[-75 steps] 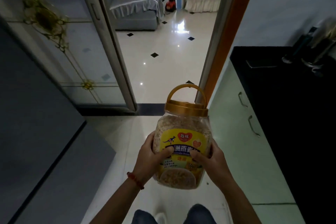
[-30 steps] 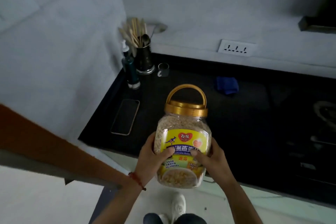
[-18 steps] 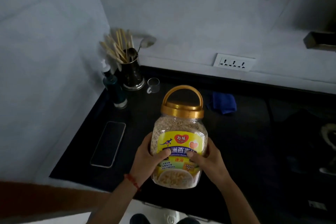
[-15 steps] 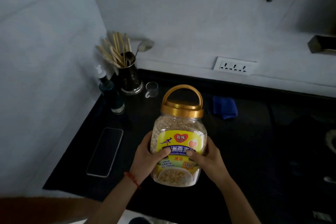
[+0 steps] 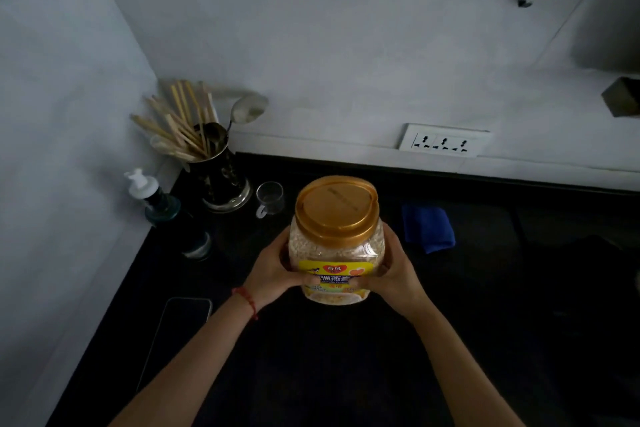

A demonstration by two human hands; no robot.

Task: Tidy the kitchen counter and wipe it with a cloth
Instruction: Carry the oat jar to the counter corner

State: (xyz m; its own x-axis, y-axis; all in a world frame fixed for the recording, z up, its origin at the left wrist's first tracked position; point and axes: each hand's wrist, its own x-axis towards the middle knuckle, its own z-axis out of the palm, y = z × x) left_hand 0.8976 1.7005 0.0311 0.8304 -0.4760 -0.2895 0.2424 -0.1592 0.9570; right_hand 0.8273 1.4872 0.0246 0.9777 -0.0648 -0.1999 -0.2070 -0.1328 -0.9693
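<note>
The oat jar [image 5: 336, 241] is gripped between both hands, left hand [image 5: 273, 270] at 9 o'clock, right hand [image 5: 394, 270] at 3, over the counter [image 5: 346, 357]. The cloth [image 5: 428, 228] is parked at its 3 o'clock.

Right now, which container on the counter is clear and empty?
The small glass cup beside the utensil holder; the holder, pump bottle and oat jar all hold something.

Gold-lidded jar [image 5: 336, 239] with yellow label, blue cloth [image 5: 428, 228], black counter [image 5: 485, 322].
</note>
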